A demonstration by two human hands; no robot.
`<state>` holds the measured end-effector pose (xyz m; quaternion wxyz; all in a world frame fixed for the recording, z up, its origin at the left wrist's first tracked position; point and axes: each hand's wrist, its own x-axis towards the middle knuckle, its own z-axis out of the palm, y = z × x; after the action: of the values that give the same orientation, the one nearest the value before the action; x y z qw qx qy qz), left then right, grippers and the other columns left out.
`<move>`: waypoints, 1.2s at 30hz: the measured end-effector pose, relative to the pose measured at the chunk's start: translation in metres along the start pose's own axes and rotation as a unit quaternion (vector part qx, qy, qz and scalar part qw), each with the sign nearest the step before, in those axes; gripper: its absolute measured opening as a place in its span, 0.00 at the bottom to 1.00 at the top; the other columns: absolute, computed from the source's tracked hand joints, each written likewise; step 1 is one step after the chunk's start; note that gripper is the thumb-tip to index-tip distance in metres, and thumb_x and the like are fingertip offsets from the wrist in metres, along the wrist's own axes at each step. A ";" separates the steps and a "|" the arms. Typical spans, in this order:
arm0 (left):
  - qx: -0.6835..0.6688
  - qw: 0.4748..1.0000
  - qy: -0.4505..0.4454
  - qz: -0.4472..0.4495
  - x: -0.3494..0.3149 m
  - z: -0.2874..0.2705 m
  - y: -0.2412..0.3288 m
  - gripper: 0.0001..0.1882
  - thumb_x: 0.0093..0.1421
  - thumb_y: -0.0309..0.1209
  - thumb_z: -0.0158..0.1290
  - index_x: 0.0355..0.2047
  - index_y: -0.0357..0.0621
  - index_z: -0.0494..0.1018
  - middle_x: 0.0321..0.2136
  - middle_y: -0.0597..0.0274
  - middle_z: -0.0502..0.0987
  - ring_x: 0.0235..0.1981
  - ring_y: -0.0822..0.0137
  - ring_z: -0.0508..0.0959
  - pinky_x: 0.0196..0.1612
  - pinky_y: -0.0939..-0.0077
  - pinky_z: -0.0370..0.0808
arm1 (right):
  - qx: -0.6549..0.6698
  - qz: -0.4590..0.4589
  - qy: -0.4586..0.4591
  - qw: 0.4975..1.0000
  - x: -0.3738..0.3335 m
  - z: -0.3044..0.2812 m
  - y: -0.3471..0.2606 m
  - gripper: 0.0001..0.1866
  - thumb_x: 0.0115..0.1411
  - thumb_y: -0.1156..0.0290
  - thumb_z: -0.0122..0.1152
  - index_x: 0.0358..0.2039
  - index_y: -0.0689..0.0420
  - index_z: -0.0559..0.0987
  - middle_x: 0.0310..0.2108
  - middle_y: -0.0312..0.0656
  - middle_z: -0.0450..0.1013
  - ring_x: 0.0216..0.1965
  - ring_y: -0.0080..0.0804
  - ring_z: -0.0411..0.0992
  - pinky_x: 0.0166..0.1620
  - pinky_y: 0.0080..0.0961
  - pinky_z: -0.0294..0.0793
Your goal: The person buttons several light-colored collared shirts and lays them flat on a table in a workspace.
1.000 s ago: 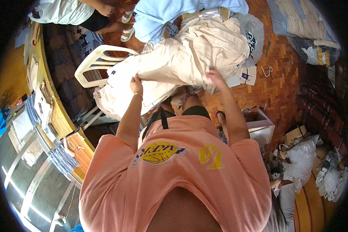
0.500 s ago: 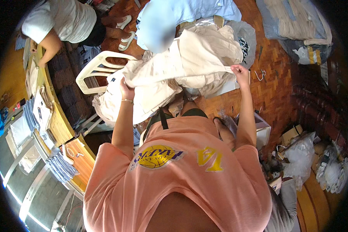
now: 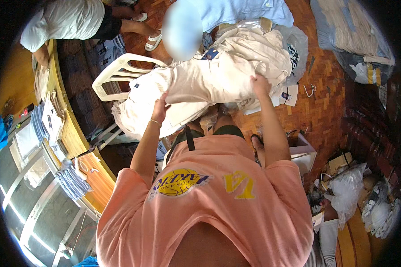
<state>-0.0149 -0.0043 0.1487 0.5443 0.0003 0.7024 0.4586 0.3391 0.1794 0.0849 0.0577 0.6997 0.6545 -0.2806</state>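
A cream cloth garment (image 3: 196, 78) stretches across the pile in front of me, a dark blue tag (image 3: 210, 54) near its far edge. My left hand (image 3: 160, 109) grips its near left edge, thumb raised and fingers curled at the cloth. At the other end, my right hand (image 3: 259, 84) is closed on a bunched bit of the same garment. More cream garments (image 3: 131, 115) lie heaped beneath and to the left, over a white plastic chair (image 3: 109, 80). Which piece the heaped folds belong to is hard to tell.
Across from me is a person in light blue (image 3: 245, 11); another in a white shirt (image 3: 69, 20) leans at a wooden table (image 3: 69, 129) on the left. Bagged clothes (image 3: 352, 31) lie far right. A white box (image 3: 303, 153) and plastic bags (image 3: 345, 184) sit at right.
My right hand has come inward and slightly down; my left hand has shifted right and lower. The garment's taut band has dropped onto the pile, and the dark blue tag now shows.
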 end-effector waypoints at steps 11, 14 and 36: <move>-0.142 0.937 -0.068 0.313 -0.109 0.025 0.171 0.17 0.60 0.37 0.40 0.42 0.35 0.64 0.40 0.57 0.70 0.42 0.68 0.70 0.47 0.74 0.65 | 0.636 -0.049 0.146 0.756 -0.097 -0.242 0.006 0.14 0.58 0.71 0.42 0.43 0.65 0.66 0.42 0.46 0.67 0.43 0.31 0.66 0.46 0.27 0.65; -0.184 0.891 -0.181 0.375 -0.137 0.047 0.223 0.21 0.59 0.41 0.40 0.45 0.36 0.62 0.42 0.57 0.69 0.45 0.66 0.68 0.50 0.71 0.62 | 0.743 -0.197 0.139 0.624 -0.126 -0.305 -0.002 0.20 0.59 0.63 0.41 0.47 0.63 0.62 0.47 0.48 0.62 0.48 0.36 0.62 0.51 0.34 0.61; -0.001 0.929 -0.342 0.142 -0.122 0.073 0.194 0.16 0.54 0.32 0.50 0.41 0.37 0.68 0.37 0.62 0.72 0.39 0.73 0.71 0.42 0.81 0.68 | 0.851 -0.018 -0.185 0.490 -0.055 -0.137 -0.073 0.19 0.54 0.59 0.45 0.42 0.56 0.67 0.45 0.44 0.64 0.50 0.34 0.59 0.51 0.42 0.56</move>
<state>-0.0064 0.0937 0.3679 0.6810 0.2562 0.4658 0.5036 0.3147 0.2020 0.2465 -0.4515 0.3283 0.0842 -0.8254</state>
